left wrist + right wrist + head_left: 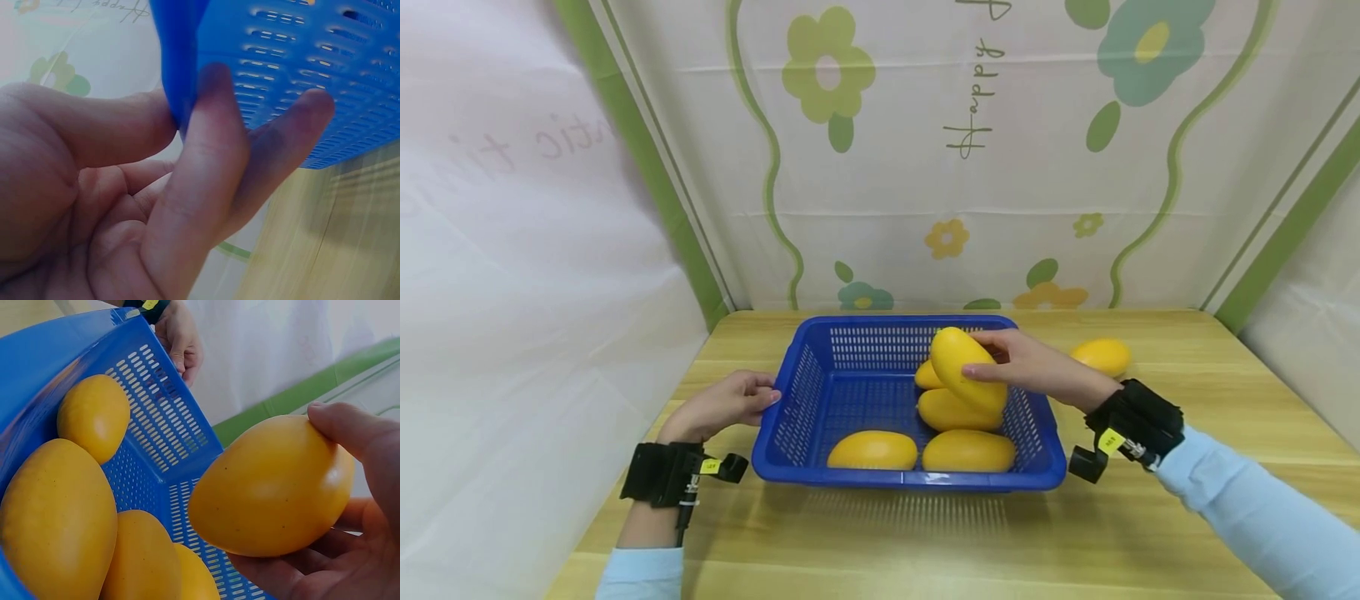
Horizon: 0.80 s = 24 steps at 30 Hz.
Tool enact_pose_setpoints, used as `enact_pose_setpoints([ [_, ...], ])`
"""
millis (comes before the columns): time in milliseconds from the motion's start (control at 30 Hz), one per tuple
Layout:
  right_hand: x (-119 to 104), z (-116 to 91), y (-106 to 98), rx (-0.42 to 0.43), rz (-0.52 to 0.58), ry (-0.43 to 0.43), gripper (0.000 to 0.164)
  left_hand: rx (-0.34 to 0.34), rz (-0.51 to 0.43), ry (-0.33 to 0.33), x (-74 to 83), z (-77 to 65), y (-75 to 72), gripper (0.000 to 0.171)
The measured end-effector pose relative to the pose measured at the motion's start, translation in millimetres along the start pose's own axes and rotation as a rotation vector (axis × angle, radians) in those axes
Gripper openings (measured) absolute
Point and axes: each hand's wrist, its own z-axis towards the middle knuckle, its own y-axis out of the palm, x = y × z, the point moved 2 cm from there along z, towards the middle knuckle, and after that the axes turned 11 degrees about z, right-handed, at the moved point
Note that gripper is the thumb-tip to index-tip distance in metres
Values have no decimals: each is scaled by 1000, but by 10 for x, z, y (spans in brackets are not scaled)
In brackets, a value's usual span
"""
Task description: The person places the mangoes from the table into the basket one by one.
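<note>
My right hand (1033,362) holds a yellow mango (957,360) between thumb and fingers, tilted, over the right side of the blue plastic basket (880,478). In the right wrist view the held mango (272,487) is smooth with tiny dark specks, and the thumb (350,428) lies along its top. Several more mangoes rest in the basket, including one at the front middle (872,451) and one at the front right (968,452). At the basket's left rim, my left hand (722,406) pinches the edge, thumb on one side and fingers (209,144) on the other.
Another mango (1102,357) lies on the wooden table (880,554) to the right of the basket, partly behind my right forearm. A white cloth with printed flowers (827,71) hangs behind the table, and white cloth panels stand on both sides.
</note>
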Motion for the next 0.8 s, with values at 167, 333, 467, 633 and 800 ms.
enact_pose_setpoints([
  [167, -8, 48, 34, -4, -9, 3, 54, 3, 6, -4, -2, 1, -1, 37],
  [333, -30, 109, 99, -16, -13, 14, 58, -4, -2, 3, -4, -2, -7, 37],
  [467, -68, 149, 162, -32, -7, 11, 61, -10, -8, 8, -10, -2, -7, 37],
  [633, -84, 180, 204, -50, -7, -5, 60, -4, 12, 6, -15, 4, -7, 38],
  [800, -68, 209, 223, -62, 11, -7, 58, 6, 27, -1, -10, 5, -8, 37],
])
